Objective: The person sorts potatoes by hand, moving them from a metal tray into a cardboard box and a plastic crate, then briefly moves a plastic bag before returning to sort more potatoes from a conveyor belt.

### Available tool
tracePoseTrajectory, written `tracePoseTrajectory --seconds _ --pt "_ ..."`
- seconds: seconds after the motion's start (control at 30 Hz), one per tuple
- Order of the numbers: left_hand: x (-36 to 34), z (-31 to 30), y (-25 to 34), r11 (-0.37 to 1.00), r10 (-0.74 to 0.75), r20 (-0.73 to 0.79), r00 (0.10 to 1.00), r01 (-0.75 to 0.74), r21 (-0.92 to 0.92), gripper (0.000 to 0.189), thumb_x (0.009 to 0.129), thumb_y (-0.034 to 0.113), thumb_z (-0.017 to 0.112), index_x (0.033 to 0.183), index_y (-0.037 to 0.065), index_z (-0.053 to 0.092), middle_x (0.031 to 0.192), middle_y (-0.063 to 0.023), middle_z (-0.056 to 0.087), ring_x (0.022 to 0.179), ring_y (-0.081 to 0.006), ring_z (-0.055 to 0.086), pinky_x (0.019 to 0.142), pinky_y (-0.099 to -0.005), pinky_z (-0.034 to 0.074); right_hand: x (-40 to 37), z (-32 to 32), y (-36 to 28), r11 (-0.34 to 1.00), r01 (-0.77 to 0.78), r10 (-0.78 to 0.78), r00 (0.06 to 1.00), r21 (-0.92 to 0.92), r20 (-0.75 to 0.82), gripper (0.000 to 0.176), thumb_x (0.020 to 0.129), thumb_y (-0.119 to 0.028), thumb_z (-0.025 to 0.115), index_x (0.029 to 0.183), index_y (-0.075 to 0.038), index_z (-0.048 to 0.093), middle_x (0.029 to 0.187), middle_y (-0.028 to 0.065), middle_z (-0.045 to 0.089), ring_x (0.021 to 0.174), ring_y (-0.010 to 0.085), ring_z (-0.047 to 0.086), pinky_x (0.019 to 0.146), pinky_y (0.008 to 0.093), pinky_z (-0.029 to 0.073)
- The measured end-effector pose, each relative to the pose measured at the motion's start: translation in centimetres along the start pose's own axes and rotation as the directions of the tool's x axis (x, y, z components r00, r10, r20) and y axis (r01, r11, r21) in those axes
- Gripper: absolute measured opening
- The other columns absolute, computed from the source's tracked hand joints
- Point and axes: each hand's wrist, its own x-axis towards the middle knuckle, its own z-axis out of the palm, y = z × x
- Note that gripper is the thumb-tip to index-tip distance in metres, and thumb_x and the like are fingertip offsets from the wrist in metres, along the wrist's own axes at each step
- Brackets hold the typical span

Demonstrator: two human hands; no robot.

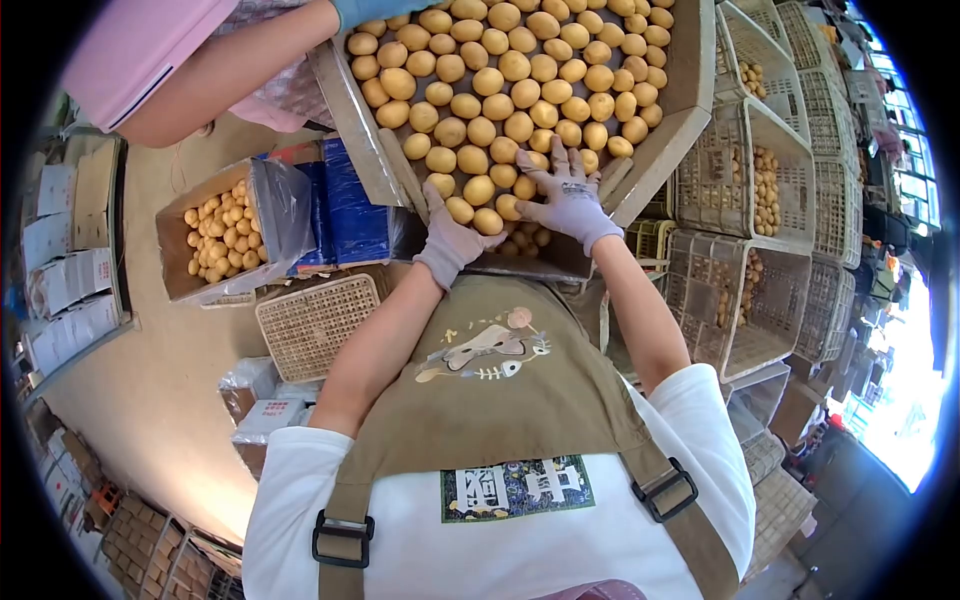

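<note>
Many round yellow-brown potatoes point(514, 66) lie spread over a wooden-sided sorting tray point(660, 150). At the tray's narrow near end, my left hand point(455, 240), in a pale glove, cups the side of several potatoes with its fingers apart. My right hand point(572, 203), gloved alike, lies over the potatoes at the right of this end, fingers spread and touching them. Neither hand is closed round a potato. Just below the tray's mouth, between my wrists, more potatoes point(525, 240) sit in a box point(560, 262), partly hidden by my hands and apron.
Another person's arm point(240, 75) with a blue glove reaches over the tray's far left. A lined carton of potatoes point(285, 215) stands on the left, near an upturned plastic crate point(320, 325). Stacked crates point(735, 290), some holding potatoes, line the right side.
</note>
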Motion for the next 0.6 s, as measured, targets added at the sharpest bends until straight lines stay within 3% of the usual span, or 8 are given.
tracePoseTrajectory --seconds 0.4,0.5,0.53,0.57,0.6 --pt "0.1 -0.3 -0.2 1.000 -0.001 -0.060 0.998 0.001 -0.004 0.103 0.079 0.089 0.040 0.156 0.022 0.024 0.162 -0.0061 0.025 0.147 -0.0376 0.025 0.112 -0.0715 0.015 -0.2 -0.1 -0.1 1.000 0.019 -0.020 0.999 -0.025 -0.036 0.080 0.078 -0.060 0.068 0.151 -0.046 0.037 0.166 0.0180 0.008 0.150 0.0498 0.009 0.112 0.0728 0.014" --pt "-0.4 0.1 -0.3 0.997 0.012 -0.101 0.995 -0.005 0.078 0.098 0.082 0.085 0.043 0.155 0.022 0.026 0.161 -0.0055 0.028 0.146 -0.0361 0.027 0.112 -0.0708 0.016 -0.1 -0.7 0.6 0.998 0.048 -0.046 0.998 0.032 -0.043 0.071 0.082 -0.058 0.064 0.148 -0.041 0.044 0.164 0.0201 0.019 0.148 0.0468 0.020 0.112 0.0698 0.020" --pt "-0.5 0.0 -0.3 0.989 0.025 -0.146 0.989 -0.003 0.148 0.096 0.084 0.083 0.043 0.155 0.022 0.027 0.160 -0.0055 0.030 0.146 -0.0352 0.028 0.112 -0.0705 0.016 0.8 -0.6 1.8 0.974 0.076 -0.050 0.991 0.213 -0.124 0.065 0.081 -0.054 0.066 0.142 -0.036 0.054 0.160 0.0199 0.028 0.143 0.0450 0.033 0.112 0.0647 0.028" --pt "-0.6 -0.1 -0.4 0.976 0.038 -0.192 0.981 0.004 0.216 0.093 0.086 0.081 0.043 0.155 0.022 0.028 0.160 -0.0055 0.031 0.145 -0.0344 0.029 0.112 -0.0702 0.017 2.1 -0.8 3.2 0.880 0.034 0.050 0.985 0.474 -0.164 0.061 0.082 -0.052 0.066 0.139 -0.035 0.057 0.158 0.0189 0.031 0.140 0.0439 0.038 0.112 0.0624 0.029" --pt "-0.6 -0.2 -0.7 0.960 0.053 -0.236 0.970 0.016 0.281 0.090 0.087 0.079 0.043 0.155 0.022 0.028 0.159 -0.0055 0.032 0.145 -0.0335 0.030 0.112 -0.0700 0.017 2.0 -1.1 2.6 0.949 0.040 0.089 0.917 0.312 -0.389 0.055 0.083 -0.048 0.066 0.134 -0.031 0.061 0.154 0.0177 0.037 0.136 0.0430 0.042 0.110 0.0608 0.032"
